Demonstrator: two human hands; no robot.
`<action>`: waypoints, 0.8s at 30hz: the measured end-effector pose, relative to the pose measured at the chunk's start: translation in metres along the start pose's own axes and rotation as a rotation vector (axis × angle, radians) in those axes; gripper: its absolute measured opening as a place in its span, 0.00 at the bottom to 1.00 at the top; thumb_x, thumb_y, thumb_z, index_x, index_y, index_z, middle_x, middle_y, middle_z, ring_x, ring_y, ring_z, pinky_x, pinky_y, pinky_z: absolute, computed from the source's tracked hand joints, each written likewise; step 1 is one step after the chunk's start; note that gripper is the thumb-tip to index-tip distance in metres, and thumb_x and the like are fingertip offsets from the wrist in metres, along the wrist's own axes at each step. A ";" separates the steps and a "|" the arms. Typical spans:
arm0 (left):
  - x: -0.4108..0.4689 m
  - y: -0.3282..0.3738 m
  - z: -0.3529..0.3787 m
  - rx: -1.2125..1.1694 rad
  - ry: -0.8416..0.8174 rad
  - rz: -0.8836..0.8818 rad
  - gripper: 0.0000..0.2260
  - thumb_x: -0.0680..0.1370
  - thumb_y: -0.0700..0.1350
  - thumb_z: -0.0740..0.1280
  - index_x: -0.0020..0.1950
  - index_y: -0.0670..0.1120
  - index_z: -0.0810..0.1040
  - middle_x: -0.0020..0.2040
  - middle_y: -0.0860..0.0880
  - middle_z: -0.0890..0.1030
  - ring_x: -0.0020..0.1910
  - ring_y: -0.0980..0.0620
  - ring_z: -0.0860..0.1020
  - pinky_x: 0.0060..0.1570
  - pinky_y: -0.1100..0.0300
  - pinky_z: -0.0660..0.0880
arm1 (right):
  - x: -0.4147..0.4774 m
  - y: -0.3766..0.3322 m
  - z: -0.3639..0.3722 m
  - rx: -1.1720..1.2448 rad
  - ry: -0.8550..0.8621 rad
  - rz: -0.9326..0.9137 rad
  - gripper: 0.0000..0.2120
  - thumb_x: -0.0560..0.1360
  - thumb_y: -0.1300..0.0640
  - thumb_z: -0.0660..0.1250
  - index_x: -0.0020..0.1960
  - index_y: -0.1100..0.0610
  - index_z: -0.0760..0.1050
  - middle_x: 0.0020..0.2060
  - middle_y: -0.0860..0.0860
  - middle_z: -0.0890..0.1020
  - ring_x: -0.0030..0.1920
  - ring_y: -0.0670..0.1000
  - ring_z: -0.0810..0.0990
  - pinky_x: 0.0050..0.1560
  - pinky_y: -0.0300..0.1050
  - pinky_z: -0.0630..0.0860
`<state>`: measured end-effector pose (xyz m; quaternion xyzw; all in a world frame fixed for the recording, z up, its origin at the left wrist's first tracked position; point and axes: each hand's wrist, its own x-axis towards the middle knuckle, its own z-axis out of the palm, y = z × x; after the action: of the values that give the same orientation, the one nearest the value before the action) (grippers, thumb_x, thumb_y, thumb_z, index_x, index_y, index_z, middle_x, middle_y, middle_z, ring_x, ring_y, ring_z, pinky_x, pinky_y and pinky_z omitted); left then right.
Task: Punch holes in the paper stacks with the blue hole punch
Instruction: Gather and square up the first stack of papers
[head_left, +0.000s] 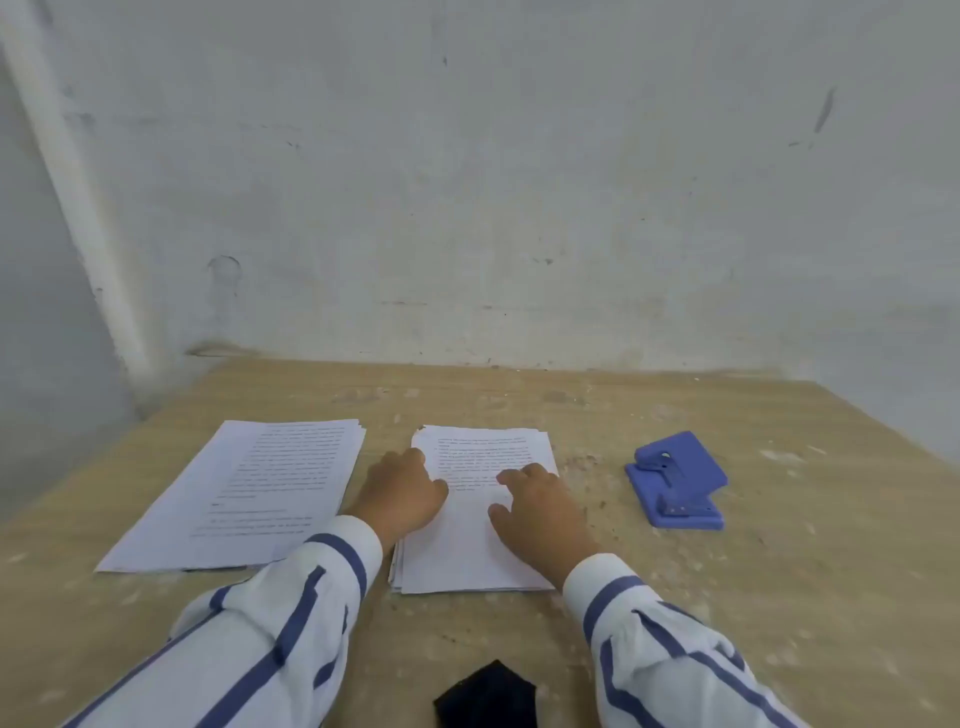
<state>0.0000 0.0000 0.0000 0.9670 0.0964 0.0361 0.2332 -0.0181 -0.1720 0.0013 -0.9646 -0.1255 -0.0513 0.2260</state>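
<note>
Two stacks of printed white paper lie on the wooden table. The left stack (249, 493) lies slanted and untouched. The middle stack (467, 551) lies straight in front of me. My left hand (400, 493) rests curled at that stack's left edge, thumb on the top sheet. My right hand (540, 512) lies flat on the same stack, fingers spread. The blue hole punch (675, 478) sits by itself to the right of the stack, apart from both hands.
The table (779, 571) is worn and speckled, its far edge against a grey-white wall (467, 182). A small black object (488, 696) lies at the near edge between my striped sleeves. A white pipe (78, 182) runs down the left corner.
</note>
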 end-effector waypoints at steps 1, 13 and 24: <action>-0.003 0.000 -0.001 -0.005 -0.023 -0.037 0.27 0.76 0.55 0.62 0.72 0.45 0.66 0.68 0.44 0.73 0.63 0.43 0.74 0.55 0.55 0.73 | -0.002 -0.001 0.002 -0.021 0.014 -0.008 0.21 0.75 0.51 0.58 0.67 0.53 0.68 0.62 0.51 0.73 0.60 0.54 0.71 0.57 0.47 0.71; 0.019 0.008 0.001 -0.150 -0.032 -0.127 0.21 0.76 0.50 0.62 0.66 0.43 0.70 0.61 0.45 0.78 0.46 0.49 0.75 0.38 0.61 0.70 | 0.016 0.005 0.024 -0.143 -0.008 0.121 0.29 0.72 0.36 0.55 0.68 0.51 0.64 0.71 0.53 0.65 0.69 0.58 0.63 0.69 0.59 0.59; 0.063 0.000 0.021 0.158 0.049 -0.167 0.25 0.75 0.63 0.57 0.55 0.42 0.76 0.55 0.43 0.77 0.54 0.44 0.75 0.50 0.54 0.74 | 0.043 0.026 0.036 -0.180 -0.050 0.189 0.39 0.68 0.27 0.48 0.72 0.49 0.57 0.76 0.56 0.53 0.74 0.66 0.48 0.71 0.65 0.45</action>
<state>0.0641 0.0034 -0.0173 0.9698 0.1847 0.0326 0.1560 0.0317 -0.1687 -0.0347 -0.9895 -0.0347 -0.0169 0.1390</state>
